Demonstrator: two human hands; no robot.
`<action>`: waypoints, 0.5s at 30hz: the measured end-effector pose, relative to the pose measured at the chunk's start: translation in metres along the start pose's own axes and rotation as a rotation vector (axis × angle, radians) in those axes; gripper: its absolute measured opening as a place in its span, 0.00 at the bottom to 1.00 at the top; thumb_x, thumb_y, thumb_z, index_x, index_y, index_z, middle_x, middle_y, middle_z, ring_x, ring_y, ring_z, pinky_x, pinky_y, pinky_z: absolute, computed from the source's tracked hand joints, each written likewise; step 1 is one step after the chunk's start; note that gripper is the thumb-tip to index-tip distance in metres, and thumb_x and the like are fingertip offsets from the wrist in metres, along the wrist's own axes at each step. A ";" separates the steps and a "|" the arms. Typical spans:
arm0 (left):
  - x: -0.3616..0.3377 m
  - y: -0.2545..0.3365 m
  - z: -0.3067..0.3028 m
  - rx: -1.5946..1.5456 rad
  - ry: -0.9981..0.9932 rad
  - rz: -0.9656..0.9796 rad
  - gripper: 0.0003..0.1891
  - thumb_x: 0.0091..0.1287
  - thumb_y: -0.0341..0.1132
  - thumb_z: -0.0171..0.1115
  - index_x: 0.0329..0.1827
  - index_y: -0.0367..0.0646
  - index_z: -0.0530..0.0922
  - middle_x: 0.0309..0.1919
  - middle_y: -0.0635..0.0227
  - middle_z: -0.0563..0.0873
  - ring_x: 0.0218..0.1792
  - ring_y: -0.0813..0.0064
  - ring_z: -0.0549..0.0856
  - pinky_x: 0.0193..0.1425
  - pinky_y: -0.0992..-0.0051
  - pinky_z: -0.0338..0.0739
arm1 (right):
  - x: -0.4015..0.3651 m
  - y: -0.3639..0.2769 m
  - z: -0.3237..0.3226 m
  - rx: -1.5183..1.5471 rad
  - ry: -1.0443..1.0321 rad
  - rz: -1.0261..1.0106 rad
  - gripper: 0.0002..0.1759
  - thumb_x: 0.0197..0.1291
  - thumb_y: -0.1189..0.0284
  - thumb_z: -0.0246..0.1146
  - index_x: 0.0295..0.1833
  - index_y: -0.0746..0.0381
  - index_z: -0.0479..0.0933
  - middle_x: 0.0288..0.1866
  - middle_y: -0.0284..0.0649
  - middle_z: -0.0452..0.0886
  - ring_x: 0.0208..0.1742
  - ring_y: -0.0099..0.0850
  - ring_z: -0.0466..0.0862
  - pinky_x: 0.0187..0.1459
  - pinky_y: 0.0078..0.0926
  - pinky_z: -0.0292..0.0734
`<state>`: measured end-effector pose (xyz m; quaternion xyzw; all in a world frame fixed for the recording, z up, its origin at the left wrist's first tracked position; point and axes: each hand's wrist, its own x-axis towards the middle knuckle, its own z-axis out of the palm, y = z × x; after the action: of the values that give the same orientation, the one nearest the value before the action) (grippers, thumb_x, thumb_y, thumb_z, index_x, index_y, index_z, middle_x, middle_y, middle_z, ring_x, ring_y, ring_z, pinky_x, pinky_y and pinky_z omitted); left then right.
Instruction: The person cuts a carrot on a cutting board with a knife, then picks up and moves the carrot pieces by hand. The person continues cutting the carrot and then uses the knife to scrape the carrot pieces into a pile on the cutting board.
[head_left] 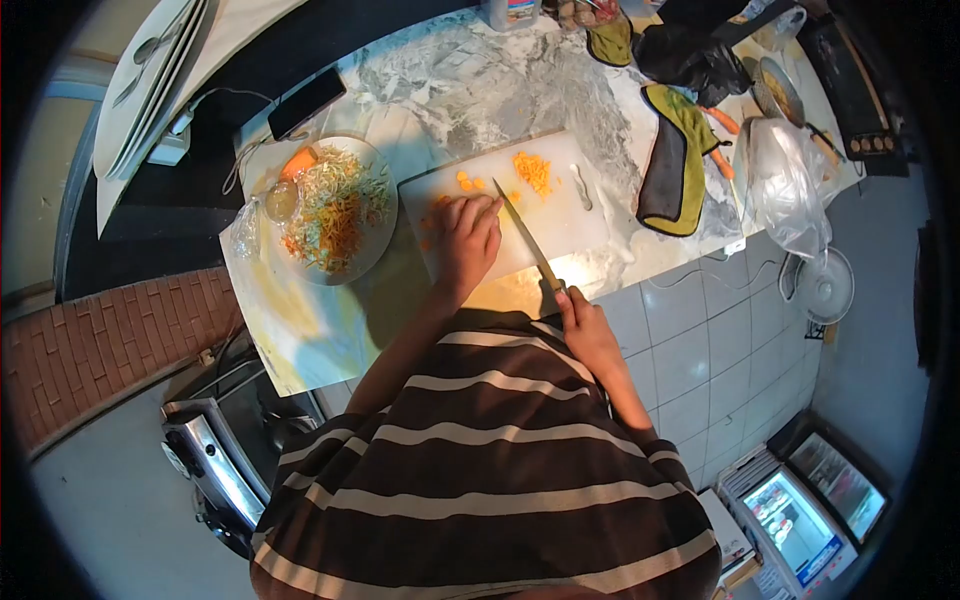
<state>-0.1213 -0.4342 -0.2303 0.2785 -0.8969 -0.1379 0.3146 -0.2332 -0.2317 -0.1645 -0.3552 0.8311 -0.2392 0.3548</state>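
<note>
My right hand (pixel 588 332) is closed around the handle of a kitchen knife (pixel 526 236), whose long blade points away from me over the white cutting board (pixel 565 225). My left hand (pixel 468 245) rests on the board just left of the blade, fingers bent and held together; what lies under them is hidden. Round orange carrot slices (pixel 464 181) lie just beyond its fingertips, with more orange pieces on its left. A small heap of chopped carrot (pixel 534 173) sits on the far right part of the board, beyond the knife.
To the left stands a plate (pixel 378 245) of shredded vegetables with a small clear bowl (pixel 282 203). A phone (pixel 307 103) lies behind it. On the right are a dark-and-green cloth (pixel 668 165), whole carrots (pixel 722 162) and a plastic bag (pixel 785 190). The counter's near edge runs close to my body.
</note>
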 end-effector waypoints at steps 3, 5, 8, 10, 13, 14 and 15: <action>0.003 0.000 0.001 -0.014 -0.003 -0.001 0.16 0.60 0.29 0.65 0.53 0.45 0.83 0.48 0.70 0.82 0.53 0.64 0.77 0.67 0.58 0.66 | 0.003 0.003 0.000 0.014 -0.040 0.038 0.23 0.77 0.56 0.49 0.52 0.68 0.73 0.36 0.66 0.82 0.42 0.68 0.80 0.41 0.62 0.74; 0.002 0.000 0.000 -0.024 -0.016 -0.016 0.17 0.60 0.29 0.64 0.53 0.46 0.84 0.48 0.70 0.82 0.54 0.64 0.78 0.67 0.58 0.66 | 0.002 0.001 -0.002 0.012 -0.058 0.052 0.23 0.77 0.56 0.48 0.53 0.68 0.72 0.36 0.66 0.82 0.43 0.68 0.80 0.42 0.61 0.74; 0.001 -0.002 0.003 -0.064 -0.014 -0.033 0.16 0.60 0.29 0.64 0.53 0.46 0.84 0.48 0.70 0.82 0.53 0.64 0.78 0.66 0.58 0.66 | 0.007 0.001 -0.003 0.029 -0.110 0.079 0.23 0.77 0.56 0.49 0.53 0.67 0.73 0.37 0.66 0.82 0.44 0.68 0.79 0.43 0.61 0.74; 0.000 -0.003 0.004 -0.078 0.008 -0.058 0.16 0.60 0.28 0.65 0.52 0.46 0.84 0.48 0.70 0.82 0.53 0.63 0.78 0.65 0.58 0.67 | 0.009 0.003 0.001 0.036 -0.085 0.068 0.22 0.77 0.56 0.49 0.52 0.67 0.73 0.38 0.66 0.82 0.44 0.68 0.79 0.43 0.61 0.74; 0.000 -0.004 0.004 -0.054 0.027 -0.040 0.15 0.60 0.28 0.65 0.50 0.46 0.84 0.47 0.70 0.82 0.53 0.63 0.77 0.64 0.59 0.67 | 0.007 0.001 0.004 0.035 -0.049 0.028 0.22 0.76 0.57 0.49 0.52 0.67 0.73 0.37 0.66 0.82 0.43 0.68 0.79 0.43 0.61 0.73; -0.001 -0.004 0.002 -0.052 0.029 -0.044 0.15 0.60 0.28 0.65 0.50 0.46 0.84 0.47 0.70 0.82 0.53 0.63 0.77 0.64 0.59 0.67 | 0.007 0.000 0.004 0.032 -0.036 0.004 0.22 0.76 0.57 0.49 0.52 0.67 0.73 0.36 0.65 0.82 0.42 0.68 0.80 0.42 0.62 0.73; -0.001 -0.003 0.001 -0.051 0.041 -0.059 0.14 0.60 0.28 0.65 0.49 0.46 0.83 0.47 0.69 0.81 0.53 0.63 0.77 0.64 0.59 0.67 | 0.006 -0.001 0.004 0.030 -0.038 0.001 0.22 0.76 0.57 0.49 0.52 0.67 0.73 0.36 0.65 0.82 0.42 0.68 0.80 0.42 0.62 0.73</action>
<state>-0.1202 -0.4360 -0.2326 0.2994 -0.8779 -0.1644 0.3355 -0.2323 -0.2369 -0.1692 -0.3540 0.8208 -0.2447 0.3757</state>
